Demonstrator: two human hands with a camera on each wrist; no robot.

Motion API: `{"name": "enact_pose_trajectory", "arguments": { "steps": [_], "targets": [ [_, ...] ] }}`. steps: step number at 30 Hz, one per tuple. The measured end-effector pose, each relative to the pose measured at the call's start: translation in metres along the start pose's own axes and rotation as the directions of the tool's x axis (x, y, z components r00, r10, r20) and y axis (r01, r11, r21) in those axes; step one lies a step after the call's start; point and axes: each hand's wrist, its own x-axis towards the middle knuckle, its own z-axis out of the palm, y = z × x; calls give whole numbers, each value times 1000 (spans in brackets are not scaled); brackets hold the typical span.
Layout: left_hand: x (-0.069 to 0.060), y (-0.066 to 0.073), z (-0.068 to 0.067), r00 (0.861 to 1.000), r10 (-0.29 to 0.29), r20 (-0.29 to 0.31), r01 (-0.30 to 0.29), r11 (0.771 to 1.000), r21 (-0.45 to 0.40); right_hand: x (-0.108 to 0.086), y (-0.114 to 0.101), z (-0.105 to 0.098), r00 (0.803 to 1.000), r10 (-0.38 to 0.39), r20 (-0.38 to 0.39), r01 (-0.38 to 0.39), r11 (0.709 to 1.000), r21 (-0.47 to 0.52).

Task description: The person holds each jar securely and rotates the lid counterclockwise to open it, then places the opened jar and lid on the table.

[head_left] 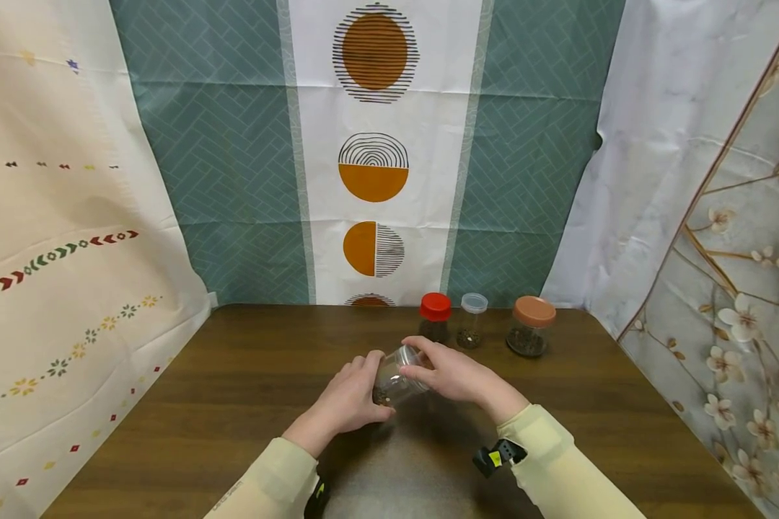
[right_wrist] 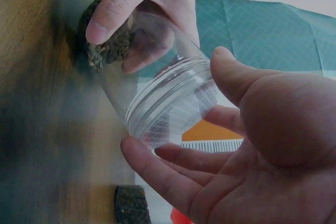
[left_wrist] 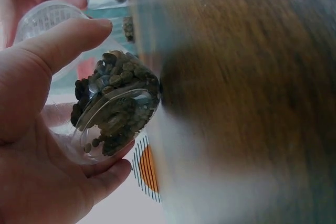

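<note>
A clear jar point(head_left: 394, 378) with a clear lid point(right_wrist: 170, 98) is held tilted above the wooden table, its lid toward the right hand. Small dark pebble-like pieces point(left_wrist: 118, 80) lie at its bottom end. Wrapped around the bottom part of the jar is the left hand point(head_left: 350, 395), thumb on one side and fingers on the other. The right hand point(head_left: 457, 373) has its thumb and fingertips around the lid's rim, the palm away from it, as the right wrist view shows.
Behind the right hand stand a red-lidded jar point(head_left: 436, 308), a narrow jar with a pale lid point(head_left: 472, 321) and a wider jar with an orange-brown lid point(head_left: 534, 313), all with dark contents. Patterned cloths point(head_left: 234, 158) hang behind the wooden table point(head_left: 188, 404) and at both sides.
</note>
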Motion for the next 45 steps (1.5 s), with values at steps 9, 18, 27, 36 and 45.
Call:
{"name": "enact_pose_trajectory", "arguments": {
  "steps": [9,18,27,36,45],
  "targets": [
    [0,-2,1,1000,12,-6,-12,1000,-15,-18,-23,-5,999,-43,1,43,999,-16],
    [1,-3,1,1000,13,-13,-13,1000,-8,-21,-21,-8,995,-103,21,102,995,6],
    [0,0,1,1000,13,-12,-13,1000,16,-22,-18,-9,984,-170,44,171,985,-16],
    [0,0,2,999,33,-27,-32,999,41,-22,-17,-8,985,-165,55,166,986,-13],
    [0,1,3,999,33,-33,-31,998,49,-24,-20,-9,988,-149,40,150,989,-7]
  ]
}}
